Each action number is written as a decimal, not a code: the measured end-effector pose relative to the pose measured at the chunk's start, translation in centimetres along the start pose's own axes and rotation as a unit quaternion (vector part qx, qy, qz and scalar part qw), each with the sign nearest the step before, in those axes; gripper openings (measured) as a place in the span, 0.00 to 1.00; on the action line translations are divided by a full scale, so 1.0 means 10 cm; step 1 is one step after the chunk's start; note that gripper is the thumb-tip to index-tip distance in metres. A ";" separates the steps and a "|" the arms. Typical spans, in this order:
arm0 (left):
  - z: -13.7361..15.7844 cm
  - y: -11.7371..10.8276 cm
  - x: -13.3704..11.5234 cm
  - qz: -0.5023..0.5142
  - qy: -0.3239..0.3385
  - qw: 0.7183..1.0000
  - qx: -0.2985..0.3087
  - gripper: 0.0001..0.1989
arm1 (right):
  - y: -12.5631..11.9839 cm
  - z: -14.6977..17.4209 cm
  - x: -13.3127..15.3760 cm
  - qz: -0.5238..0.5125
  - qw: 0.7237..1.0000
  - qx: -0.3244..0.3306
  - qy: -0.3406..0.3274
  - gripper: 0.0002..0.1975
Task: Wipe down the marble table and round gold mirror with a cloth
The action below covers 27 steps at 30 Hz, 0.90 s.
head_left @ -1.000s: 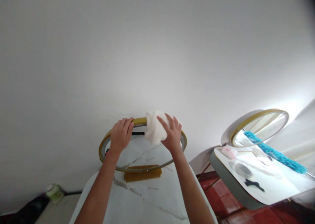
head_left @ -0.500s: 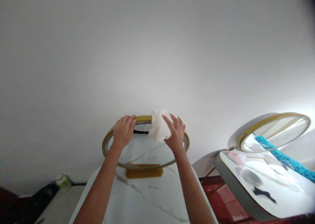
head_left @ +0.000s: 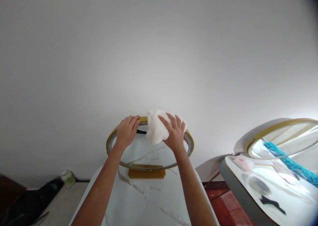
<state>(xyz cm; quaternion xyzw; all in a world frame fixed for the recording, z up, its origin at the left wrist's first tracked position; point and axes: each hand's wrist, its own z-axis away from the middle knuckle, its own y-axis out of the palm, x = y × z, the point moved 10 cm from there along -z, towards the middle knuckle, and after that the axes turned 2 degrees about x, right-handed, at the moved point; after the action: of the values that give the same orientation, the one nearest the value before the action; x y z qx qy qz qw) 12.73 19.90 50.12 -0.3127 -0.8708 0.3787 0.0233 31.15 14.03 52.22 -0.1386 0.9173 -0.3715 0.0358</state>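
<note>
An oval mirror (head_left: pixel 149 166) with a gold frame stands on a gold base (head_left: pixel 146 174) on a white marble-patterned tabletop (head_left: pixel 149 202), close to the wall. My left hand (head_left: pixel 127 131) is closed over the upper left part of its frame, fingers curled over the edge. A crumpled white cloth (head_left: pixel 156 126) lies over the top of the frame, to the right of my left hand. Pressing it there is my right hand (head_left: pixel 175 131), fingers bent over the fabric. The cloth covers part of the glass and rim.
At the right, a second gold-framed mirror (head_left: pixel 258 135) stands on a white-topped table (head_left: pixel 250 186) that bears a black object (head_left: pixel 272 203). A blue fluffy strip shows in its glass. A pale green jar (head_left: pixel 68 178) is at the lower left, by the wall.
The cloth and my right hand have moved slightly left along the top of the frame. My left hand still holds the rim. The whole view has shifted a little.
</note>
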 end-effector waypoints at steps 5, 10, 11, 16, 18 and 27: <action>0.02 -0.02 0.06 0.001 -0.009 1.000 -0.018 0.19 | -0.02 0.32 -0.52 -0.053 0.995 -0.055 0.070 0.31; 0.02 -0.01 0.05 -0.006 -0.010 1.000 -0.017 0.19 | -0.01 0.69 -0.87 -0.101 0.977 -0.143 0.121 0.28; 0.02 -0.02 0.05 -0.008 -0.012 1.000 -0.018 0.19 | 0.00 0.73 -0.90 -0.100 0.974 -0.152 0.131 0.28; 0.03 -0.04 0.02 -0.009 -0.020 0.999 -0.031 0.18 | 0.01 0.62 -0.73 -0.044 0.985 -0.121 0.111 0.31; 0.03 -0.04 0.00 -0.009 -0.020 0.999 -0.031 0.18 | 0.01 0.47 -0.53 -0.019 0.992 -0.090 0.083 0.32; 0.02 -0.03 0.00 -0.011 -0.027 0.999 -0.017 0.18 | 0.11 0.02 0.27 0.051 0.999 0.000 -0.018 0.34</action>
<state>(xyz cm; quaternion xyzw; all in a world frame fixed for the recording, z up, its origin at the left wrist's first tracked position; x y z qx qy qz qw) 12.53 19.68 50.17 -0.2936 -0.8806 0.3719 -0.0011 28.30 13.89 51.40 -0.0981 0.9226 -0.3662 0.0712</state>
